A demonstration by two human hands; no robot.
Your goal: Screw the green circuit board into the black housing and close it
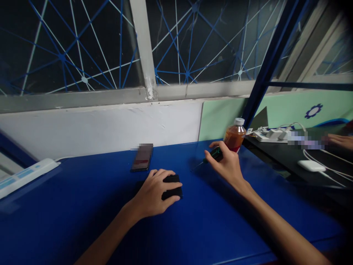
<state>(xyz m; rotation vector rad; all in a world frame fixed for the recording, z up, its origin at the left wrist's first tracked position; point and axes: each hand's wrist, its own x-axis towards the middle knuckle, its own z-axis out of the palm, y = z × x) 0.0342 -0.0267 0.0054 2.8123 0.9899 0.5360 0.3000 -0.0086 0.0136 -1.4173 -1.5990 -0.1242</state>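
My left hand rests over a small black boxy object on the blue table, its fingers curled across the top and along the side. What the object is, I cannot make out. In my right hand is a screwdriver with a dark green and black handle. Its thin shaft points left and down, with the tip close to the table top. Just behind that hand stands a capped bottle of orange-brown drink. A dark phone lies beyond my left hand.
A white power strip sits at the table's left edge. To the right, a black table carries another power strip, cables and a white charger. Another person's hand is at the far right. A wall and windows stand behind.
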